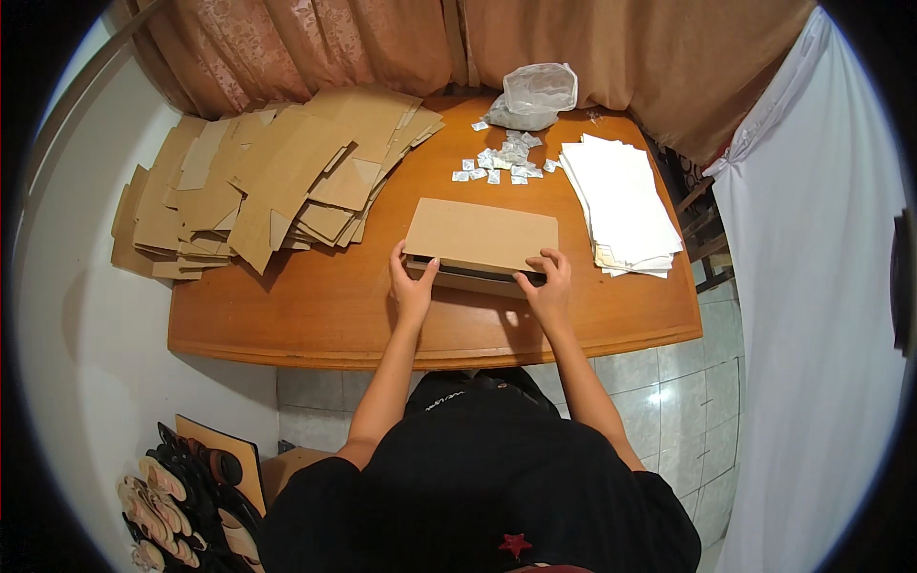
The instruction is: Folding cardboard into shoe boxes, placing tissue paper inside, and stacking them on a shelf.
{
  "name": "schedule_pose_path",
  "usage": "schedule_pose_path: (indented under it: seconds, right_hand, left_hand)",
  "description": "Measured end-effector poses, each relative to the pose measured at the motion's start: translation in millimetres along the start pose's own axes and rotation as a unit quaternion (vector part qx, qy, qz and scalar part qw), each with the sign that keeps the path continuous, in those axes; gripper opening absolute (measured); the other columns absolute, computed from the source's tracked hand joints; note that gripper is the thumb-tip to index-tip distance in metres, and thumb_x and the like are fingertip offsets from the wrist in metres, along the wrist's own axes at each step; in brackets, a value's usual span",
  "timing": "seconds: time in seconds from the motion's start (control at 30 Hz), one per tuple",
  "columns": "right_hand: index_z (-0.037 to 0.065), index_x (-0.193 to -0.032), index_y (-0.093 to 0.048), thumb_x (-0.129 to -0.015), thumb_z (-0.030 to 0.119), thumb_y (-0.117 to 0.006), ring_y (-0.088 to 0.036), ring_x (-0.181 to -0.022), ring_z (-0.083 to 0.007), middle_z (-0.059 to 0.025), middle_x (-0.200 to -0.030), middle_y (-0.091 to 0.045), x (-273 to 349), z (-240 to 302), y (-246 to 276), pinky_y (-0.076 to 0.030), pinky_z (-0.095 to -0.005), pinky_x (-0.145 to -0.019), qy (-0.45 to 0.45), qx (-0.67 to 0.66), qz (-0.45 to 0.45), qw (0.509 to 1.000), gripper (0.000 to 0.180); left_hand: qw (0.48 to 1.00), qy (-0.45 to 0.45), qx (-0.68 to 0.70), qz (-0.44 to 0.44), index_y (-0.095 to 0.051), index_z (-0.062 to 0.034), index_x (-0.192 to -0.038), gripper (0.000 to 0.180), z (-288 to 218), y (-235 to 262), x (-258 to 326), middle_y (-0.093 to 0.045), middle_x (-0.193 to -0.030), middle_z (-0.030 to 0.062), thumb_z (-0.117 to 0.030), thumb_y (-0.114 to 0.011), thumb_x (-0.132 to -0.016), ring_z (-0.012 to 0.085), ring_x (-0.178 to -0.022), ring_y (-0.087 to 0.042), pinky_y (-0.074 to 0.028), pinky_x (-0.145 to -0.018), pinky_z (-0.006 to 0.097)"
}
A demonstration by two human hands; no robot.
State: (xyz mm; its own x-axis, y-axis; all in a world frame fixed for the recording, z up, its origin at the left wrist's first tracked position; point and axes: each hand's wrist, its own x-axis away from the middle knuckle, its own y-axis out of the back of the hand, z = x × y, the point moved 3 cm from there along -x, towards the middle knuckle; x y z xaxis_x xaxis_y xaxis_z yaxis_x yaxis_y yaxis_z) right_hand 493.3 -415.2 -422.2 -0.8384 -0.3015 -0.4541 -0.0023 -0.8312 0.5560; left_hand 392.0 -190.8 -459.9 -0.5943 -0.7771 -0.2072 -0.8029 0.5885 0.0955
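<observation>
A brown cardboard box point(482, 231) lies near the middle of the wooden bench point(287, 320), a dark strip point(478, 269) showing under its top panel's front edge. The left hand point(412, 288) is clamped on its 8 o'clock corner, thumb on the front; the right hand point(548, 291) is clamped on the 4 o'clock corner, fingers bent. Around the box, flattened cardboard point(287, 153) lies at 10 o'clock, small white sachets point(516, 153) at 12, a translucent plastic bag point(540, 91) beyond them, and white paper sheets point(621, 205) between 2 and 3 o'clock
</observation>
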Motion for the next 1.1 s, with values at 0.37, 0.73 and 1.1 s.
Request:
schedule_pose_path:
  seconds: [0.37, 0.73, 1.1]
  right_hand:
    - [0.012, -0.084, -0.063, -0.067, 0.021, -0.068, -0.033, -0.119, -0.0421, -0.0070, -0.108, -0.054, 25, -4, -2, -0.023, -0.0587, -0.097, 0.121, 0.124, 0.035, 0.984, 0.019]
    - [0.009, -0.112, -0.053, -0.072, 0.028, -0.064, -0.034, -0.122, -0.0342, -0.0140, -0.107, -0.054, -20, -36, 28, -0.022, -0.0511, -0.101, 0.115, -0.038, 0.115, 0.986, 0.045]
    - [-0.003, -0.113, -0.051, -0.073, 0.026, -0.066, -0.052, -0.101, -0.0331, -0.0241, -0.112, -0.052, -29, -79, -18, -0.040, -0.0389, -0.089, 0.055, -0.100, 0.373, 0.921, 0.052]
  left_hand:
    - [0.971, 0.075, -0.226, 0.014, -0.037, -0.0114, -0.127, 0.061, -2, -17, 23, -0.020, -0.136, 0.0198, -0.030, -0.067, -0.077, 0.0360, -0.122, -0.034, -0.032, -0.098, 0.043]
    - [0.969, 0.115, -0.104, -0.192, -0.025, -0.0066, -0.134, 0.069, 2, -38, 55, -0.021, -0.137, 0.0221, -0.023, -0.064, -0.079, 0.0370, -0.125, -0.027, -0.026, -0.102, 0.044]
    - [0.959, 0.280, 0.010, -0.049, -0.019, 0.0054, -0.136, 0.079, -3, -63, 148, -0.031, -0.136, 0.0263, -0.049, -0.047, -0.086, 0.0319, -0.128, -0.031, -0.027, -0.103, 0.036]
